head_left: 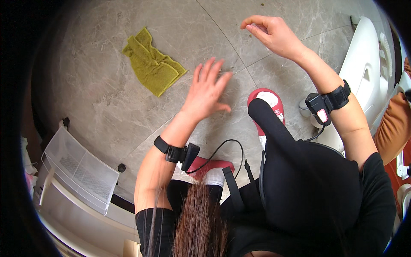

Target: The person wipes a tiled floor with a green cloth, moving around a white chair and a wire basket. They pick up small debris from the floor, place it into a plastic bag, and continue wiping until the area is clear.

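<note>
My left hand point(206, 91) hovers over the grey tiled floor with its fingers spread and nothing in it. Just left of it, a crumpled olive-green cloth point(152, 64) lies on the tiles, apart from my fingers. Farther out to the right, my right hand point(274, 36) is held with the fingers curled and the thumb close to the index fingertip. What it holds, if anything, is too small or hidden to make out. Each forearm wears a black strap with a small device, the left one point(176, 153) and the right one point(327, 103).
A white plastic piece of furniture point(361, 55) stands at the right, beside an orange-brown cloth-like shape point(394, 128). At the lower left is a wheeled cart with a translucent bin point(79, 165). My red slippers point(252, 96) rest on the floor; a black cable loops near my left forearm.
</note>
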The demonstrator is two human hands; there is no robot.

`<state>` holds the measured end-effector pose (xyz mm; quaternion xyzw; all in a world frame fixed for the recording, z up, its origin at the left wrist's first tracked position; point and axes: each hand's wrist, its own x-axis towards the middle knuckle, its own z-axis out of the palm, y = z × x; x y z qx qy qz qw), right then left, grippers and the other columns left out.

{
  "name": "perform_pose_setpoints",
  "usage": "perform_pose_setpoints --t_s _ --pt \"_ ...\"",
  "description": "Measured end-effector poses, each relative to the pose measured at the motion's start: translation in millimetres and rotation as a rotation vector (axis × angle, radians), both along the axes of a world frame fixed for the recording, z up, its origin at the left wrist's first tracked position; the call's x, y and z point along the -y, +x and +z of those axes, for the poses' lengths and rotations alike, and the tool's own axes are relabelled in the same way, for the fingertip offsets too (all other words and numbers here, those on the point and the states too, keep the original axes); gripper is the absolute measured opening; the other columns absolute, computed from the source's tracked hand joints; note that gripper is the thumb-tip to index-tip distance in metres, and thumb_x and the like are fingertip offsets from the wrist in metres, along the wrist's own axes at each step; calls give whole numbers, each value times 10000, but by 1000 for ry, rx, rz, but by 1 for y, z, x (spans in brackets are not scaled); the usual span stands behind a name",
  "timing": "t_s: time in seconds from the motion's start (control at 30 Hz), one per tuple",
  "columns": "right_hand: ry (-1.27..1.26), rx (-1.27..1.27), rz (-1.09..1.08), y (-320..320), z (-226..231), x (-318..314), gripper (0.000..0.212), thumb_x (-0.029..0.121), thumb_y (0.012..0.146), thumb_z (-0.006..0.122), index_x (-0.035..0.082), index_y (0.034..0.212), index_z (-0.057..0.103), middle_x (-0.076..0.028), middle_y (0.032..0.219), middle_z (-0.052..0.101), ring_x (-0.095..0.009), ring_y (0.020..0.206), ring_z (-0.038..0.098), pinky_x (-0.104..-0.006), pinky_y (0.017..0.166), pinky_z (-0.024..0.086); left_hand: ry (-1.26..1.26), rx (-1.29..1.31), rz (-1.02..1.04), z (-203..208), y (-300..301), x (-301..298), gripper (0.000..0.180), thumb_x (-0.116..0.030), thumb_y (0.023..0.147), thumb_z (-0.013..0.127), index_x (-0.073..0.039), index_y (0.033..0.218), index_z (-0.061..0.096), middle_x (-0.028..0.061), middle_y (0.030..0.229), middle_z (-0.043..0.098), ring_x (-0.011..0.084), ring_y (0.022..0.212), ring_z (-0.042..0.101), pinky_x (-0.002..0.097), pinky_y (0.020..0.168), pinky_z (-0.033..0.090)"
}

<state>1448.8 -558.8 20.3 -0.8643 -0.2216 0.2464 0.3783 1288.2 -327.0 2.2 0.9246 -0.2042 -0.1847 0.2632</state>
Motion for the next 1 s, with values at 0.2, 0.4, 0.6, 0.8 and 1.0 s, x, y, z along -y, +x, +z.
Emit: perform_pose_setpoints --t_s 0.2,0.4,0.6,0.8,1.0 --pt "8 72 3 -3 4 3 227 228 1008 591 56 1113 696 -24 709 582 -86 637 466 -274 585 409 137 -63 -424 -12 -44 11 1376 -442 404 932 -316 1581 230 115 1650 186 386 1512 177 625 1194 169" --pt "12 104 48 -1 1 3 223 226 1014 586 61 1116 696 -30 734 609 -86 645 492 -268 597 422 176 -7 102 -33 -23 -2 1207 -462 547 898 -261 1567 286 155 1637 197 397 1508 173 668 1169 161" --pt "142 3 -51 -3 6 7 170 135 948 609 17 1025 704 -134 789 698 -156 684 618 -316 650 496 63 122 85 -44 -56 -9 819 -302 788 761 -128 1499 394 154 1598 303 364 1479 279 622 1169 221" --pt "11 67 -86 -4 24 23 150 112 944 614 23 1023 704 -136 780 695 -151 679 618 -315 646 495 -366 -206 -673 -36 -175 21 516 -237 926 535 -85 1419 505 70 1566 399 215 1477 319 422 1222 249" --pt "-27 73 -97 -12 35 42 147 101 944 609 24 1028 702 -128 767 689 -140 664 605 -310 627 485 -262 -305 -721 -57 -178 15 562 -260 944 478 -180 1498 429 -45 1606 345 109 1478 304 404 1252 181"
